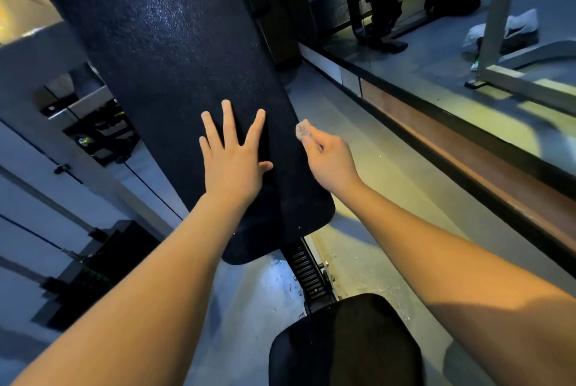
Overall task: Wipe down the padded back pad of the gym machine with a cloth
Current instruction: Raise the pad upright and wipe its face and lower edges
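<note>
Grey floor (243, 307), black pebbled back pad (174, 58)

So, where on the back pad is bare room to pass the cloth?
Crowded: the middle band, where the left hand lies flat and the right hand pinches the cloth at the right edge. Free: the whole upper back pad above the left fingertips, and a smaller patch at its rounded lower end, right of the left forearm.
</note>
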The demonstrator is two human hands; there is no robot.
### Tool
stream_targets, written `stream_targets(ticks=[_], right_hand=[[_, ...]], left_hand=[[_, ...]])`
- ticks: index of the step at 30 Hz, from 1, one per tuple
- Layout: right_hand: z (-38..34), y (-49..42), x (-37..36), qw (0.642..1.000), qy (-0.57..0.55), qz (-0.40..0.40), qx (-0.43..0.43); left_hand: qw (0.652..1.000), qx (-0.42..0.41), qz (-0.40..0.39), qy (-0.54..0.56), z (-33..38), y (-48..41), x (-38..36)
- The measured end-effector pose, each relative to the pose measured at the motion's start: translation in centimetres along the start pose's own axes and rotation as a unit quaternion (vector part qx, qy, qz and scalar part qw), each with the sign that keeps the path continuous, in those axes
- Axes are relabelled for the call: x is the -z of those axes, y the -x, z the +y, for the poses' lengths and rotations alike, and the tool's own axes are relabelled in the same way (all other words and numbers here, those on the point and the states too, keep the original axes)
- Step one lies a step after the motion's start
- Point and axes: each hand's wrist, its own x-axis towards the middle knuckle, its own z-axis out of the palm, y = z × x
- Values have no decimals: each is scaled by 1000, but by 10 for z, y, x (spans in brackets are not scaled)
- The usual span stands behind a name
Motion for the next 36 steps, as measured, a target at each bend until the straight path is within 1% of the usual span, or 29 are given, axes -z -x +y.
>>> stream_targets(ticks=[2,4,6,9,11,15,18,22,24,26,28,30,31,33,34,36], right_hand=[[26,34,0,1000,11,8,8],[55,71,3,1000,-2,4,-20],[72,89,5,999,-19,10,-47],[60,71,-1,997,-8,26,-74],[41,53,-7,998,15,41,-51],[26,43,-8,999,2,2,-49],[37,60,-10,999,0,1,-45],[51,66,-12,995,-22,5,-101],[47,66,-14,994,-15,13,-109],[35,60,-16,995,1,42,-93],[19,49,-18,996,21,78,-37],[1,37,-18,998,28,61,1],[-3,31,-18,999,12,39,-2],[0,29,-16,997,-56,11,-43],[2,32,-14,996,-73,12,-55],[10,35,-14,995,-64,25,-66]], left_hand=[[1000,6,-2,9,2,-2,-6],[1000,14,6,14,3,-3,-11],[1000,17,13,22,3,-3,-13],[999,17,13,30,4,-3,-14],[999,18,12,30,3,-2,-12],[999,19,11,30,2,-2,-11],[999,16,21,32,1,-3,-15],[999,17,27,32,0,-4,-19],[999,18,27,33,1,-4,-19],[999,18,29,34,1,-4,-19],[999,18,29,36,1,-4,-20],[999,18,27,37,1,-5,-20],[999,18,27,36,0,-5,-20],[999,16,26,37,0,-5,-19],[999,16,27,38,0,-5,-20],[999,18,30,40,0,-6,-21]])
